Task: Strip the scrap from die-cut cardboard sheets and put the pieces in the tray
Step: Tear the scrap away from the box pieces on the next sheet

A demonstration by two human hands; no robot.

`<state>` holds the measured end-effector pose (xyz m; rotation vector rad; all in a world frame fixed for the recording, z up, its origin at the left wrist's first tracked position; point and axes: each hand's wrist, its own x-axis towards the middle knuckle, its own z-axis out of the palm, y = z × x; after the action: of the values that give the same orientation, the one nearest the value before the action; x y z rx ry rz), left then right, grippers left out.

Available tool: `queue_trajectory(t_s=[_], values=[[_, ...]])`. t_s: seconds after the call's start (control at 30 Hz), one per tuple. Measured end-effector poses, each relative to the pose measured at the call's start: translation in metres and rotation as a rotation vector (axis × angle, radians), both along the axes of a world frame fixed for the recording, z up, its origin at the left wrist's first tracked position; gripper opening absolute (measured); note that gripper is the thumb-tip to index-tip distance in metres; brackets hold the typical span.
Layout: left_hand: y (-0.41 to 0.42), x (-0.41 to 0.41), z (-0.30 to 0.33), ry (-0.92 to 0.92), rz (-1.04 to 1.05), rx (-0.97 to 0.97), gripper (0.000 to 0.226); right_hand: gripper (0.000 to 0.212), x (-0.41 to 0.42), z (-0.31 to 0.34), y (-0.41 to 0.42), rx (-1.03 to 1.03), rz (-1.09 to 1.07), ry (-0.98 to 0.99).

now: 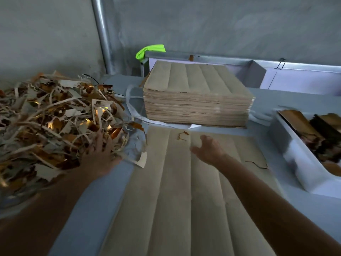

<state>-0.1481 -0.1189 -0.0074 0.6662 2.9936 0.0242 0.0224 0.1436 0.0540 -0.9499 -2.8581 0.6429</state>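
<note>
Stripping mid-run: scrap [51,122] heaped at 9 o'clock under left hand [103,154], tray [302,163] at 3 part-filled, tall stack [195,100] at 12 untouched, right hand [210,148] spread, empty, over sheet [175,191].

A grey wall [221,24] is filling the upper part of the frame, dull and unevenly shaded. A metal pipe [102,34] is running down it in the upper left, leaning slightly. Below it, a grey-blue table [86,204] is stretching across the lower frame. Along the wall at upper right, a pale metal-edged trough [295,76] is catching cool light, and a bright green cloth [149,50] is hanging over its left corner.
</note>
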Motion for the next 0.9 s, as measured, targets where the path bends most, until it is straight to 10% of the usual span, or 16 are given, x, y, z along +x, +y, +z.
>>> queue_trajectory(t_s=[0.23, 0.47, 0.7, 0.9], values=[[-0.001, 0.000, -0.013, 0.096, 0.004, -0.011, 0.084, 0.057, -0.098, -0.024, -0.031, -0.174, -0.122, -0.099], [-0.002, -0.002, -0.015, 0.115, -0.009, -0.024, 0.083, 0.035, -0.141, -0.006, -0.103, -0.627, 0.321, 0.132], [0.003, 0.011, -0.004, 0.232, -0.009, 0.059, 0.063, 0.025, -0.077, 0.007, -0.093, -0.358, 0.371, 0.203], [0.027, 0.041, 0.027, 0.347, -0.017, -0.447, 0.043, 0.041, 0.022, -0.008, -0.072, -0.246, 0.272, 0.135]])
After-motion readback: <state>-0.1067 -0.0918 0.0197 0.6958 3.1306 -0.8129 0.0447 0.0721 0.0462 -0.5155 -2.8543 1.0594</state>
